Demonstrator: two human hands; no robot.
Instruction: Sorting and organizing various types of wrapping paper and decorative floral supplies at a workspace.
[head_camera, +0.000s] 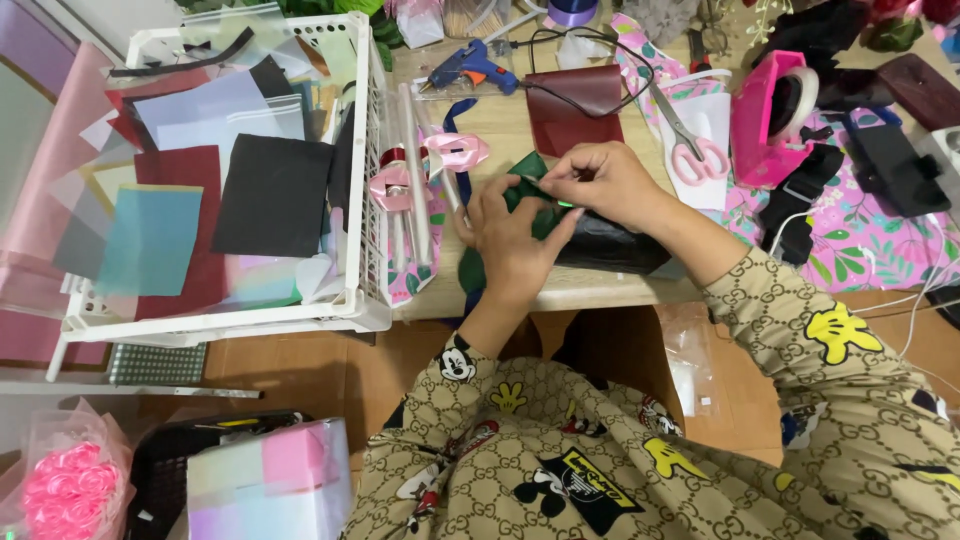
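Observation:
My left hand (510, 240) and my right hand (600, 180) meet over a dark green piece of paper or cloth (528, 172) on the wooden table (500, 125). The left hand presses down on the green piece, fingers spread across it. With thumb and fingertips the right hand pinches the green piece's upper edge. A black glossy bundle (610, 245) lies just under my right wrist. Pink ribbon bows (455, 150) lie left of my hands.
A white plastic basket (365, 200) of coloured paper sheets sits at the left. Behind my hands are a blue glue gun (470, 66), a dark red pouch (573, 105), pink-handled scissors (690, 145) and a pink tape dispenser (770, 115). Pink foam roses (65, 480) sit at bottom left.

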